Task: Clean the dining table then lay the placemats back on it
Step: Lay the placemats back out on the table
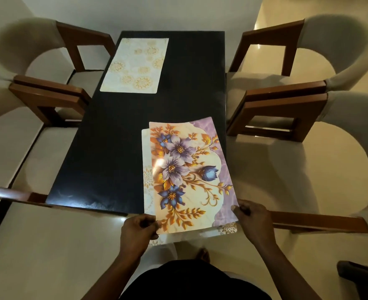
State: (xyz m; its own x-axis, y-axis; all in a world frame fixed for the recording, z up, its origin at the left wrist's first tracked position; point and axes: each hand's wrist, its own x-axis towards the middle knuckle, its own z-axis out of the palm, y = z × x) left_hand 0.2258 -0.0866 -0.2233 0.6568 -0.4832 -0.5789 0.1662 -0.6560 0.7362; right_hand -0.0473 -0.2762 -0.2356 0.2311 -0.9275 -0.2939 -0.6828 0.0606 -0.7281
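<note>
Head view shows me the dark desk [113, 148] ringed by four chairs [38, 68], its bare top glossy, so I judge the wiping done. One pale placemat [135, 66] already lies flat at the far left place. At the near right corner a floral placemat [187, 176] sits atop another pale mat [146, 169], both overhanging the near edge; I judge at least these two remain to be laid, with three places open. My left hand [138, 229] has its grip pinching the floral mat's near left corner, fingers curled under. My right hand [252, 221] pinches the near right corner likewise, both forearms reaching forward from below.
</note>
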